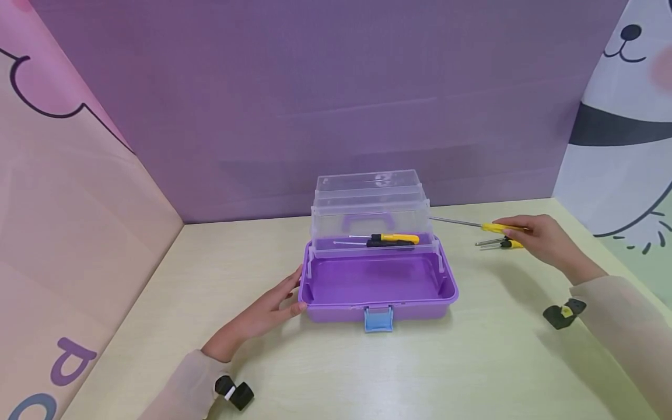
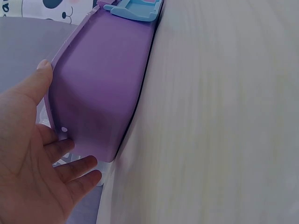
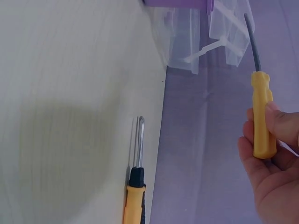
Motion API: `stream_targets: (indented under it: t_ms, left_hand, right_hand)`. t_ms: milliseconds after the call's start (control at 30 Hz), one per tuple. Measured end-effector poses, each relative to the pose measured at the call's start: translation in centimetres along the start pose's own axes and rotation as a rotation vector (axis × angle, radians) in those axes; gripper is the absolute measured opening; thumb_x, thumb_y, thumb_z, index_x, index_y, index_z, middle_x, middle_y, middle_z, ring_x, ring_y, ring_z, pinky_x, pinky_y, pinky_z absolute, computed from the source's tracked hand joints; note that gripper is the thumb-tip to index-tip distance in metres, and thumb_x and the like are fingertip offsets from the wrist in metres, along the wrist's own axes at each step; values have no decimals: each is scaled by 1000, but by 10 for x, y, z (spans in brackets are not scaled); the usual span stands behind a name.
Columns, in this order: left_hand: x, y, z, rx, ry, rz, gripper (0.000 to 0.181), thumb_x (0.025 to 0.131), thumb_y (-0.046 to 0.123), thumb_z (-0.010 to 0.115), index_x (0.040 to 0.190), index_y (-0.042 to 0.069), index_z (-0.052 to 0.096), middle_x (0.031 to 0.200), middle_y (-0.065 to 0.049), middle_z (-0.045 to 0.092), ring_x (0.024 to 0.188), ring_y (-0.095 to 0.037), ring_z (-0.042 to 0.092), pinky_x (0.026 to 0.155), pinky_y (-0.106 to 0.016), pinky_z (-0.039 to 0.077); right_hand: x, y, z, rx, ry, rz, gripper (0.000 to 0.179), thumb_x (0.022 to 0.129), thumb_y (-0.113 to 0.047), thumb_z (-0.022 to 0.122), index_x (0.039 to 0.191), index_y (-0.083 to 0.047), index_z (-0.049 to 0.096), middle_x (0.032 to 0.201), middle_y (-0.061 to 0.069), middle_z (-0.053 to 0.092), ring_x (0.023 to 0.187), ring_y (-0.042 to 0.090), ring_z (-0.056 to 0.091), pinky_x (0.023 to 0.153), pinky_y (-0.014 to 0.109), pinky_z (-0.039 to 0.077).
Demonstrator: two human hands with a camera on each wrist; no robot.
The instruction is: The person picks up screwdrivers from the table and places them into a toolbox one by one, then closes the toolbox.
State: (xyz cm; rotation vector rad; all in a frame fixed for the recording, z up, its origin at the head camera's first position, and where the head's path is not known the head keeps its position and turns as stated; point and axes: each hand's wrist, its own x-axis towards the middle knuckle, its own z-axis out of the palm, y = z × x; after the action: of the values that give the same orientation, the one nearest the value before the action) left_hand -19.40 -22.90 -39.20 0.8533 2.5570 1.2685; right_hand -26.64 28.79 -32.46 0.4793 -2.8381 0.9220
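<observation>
A purple toolbox (image 1: 336, 314) with a blue latch (image 1: 378, 319) stands with its clear trays (image 1: 370, 204) raised at the back. My left hand (image 1: 270, 309) touches the box's left side, thumb at the front corner of the rim and fingers loosely extended along the end wall (image 2: 98, 84). In my right hand (image 1: 546, 239) I hold a yellow-handled screwdriver (image 3: 261, 121) by its handle, raised right of the box with its shaft pointing left. One yellow-and-black screwdriver (image 1: 396, 238) and one black-handled screwdriver (image 1: 388, 244) lie in the lowest clear tray.
Beneath my right hand, more screwdrivers (image 3: 135, 200) with yellow and black handles lie on the pale wooden table (image 1: 420, 373). A purple backdrop (image 1: 315, 105) rises behind the table, with printed panels (image 1: 619, 175) at both sides. Each forearm wears a small black device.
</observation>
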Motion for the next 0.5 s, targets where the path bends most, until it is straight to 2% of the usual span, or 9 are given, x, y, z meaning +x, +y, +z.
stream_targets:
  t_ms: [167, 300, 500]
  left_hand:
    - [0, 0, 0, -2, 1, 1, 74, 98, 22, 52, 153, 18, 3, 157, -14, 10, 140, -37, 21, 107, -57, 31]
    - [0, 0, 0, 2, 3, 0, 74, 98, 22, 52, 153, 18, 4, 157, -14, 10, 140, -37, 20, 107, -56, 30]
    - [1, 0, -1, 7, 1, 4, 74, 98, 22, 52, 153, 16, 4, 157, -15, 10, 140, -38, 21, 107, -56, 31]
  right_hand:
    - [3, -8, 2, 5, -7, -9, 29, 92, -6, 60, 118, 5, 62, 108, 29, 62, 68, 13, 46, 51, 21, 39]
    - [4, -14, 3, 25, 3, -50, 28, 91, -5, 60, 117, 6, 62, 102, 26, 63, 58, 9, 42, 46, 22, 35]
    - [5, -25, 6, 71, -7, -59, 28, 91, -4, 60, 117, 6, 62, 92, 19, 62, 50, 9, 37, 42, 23, 32]
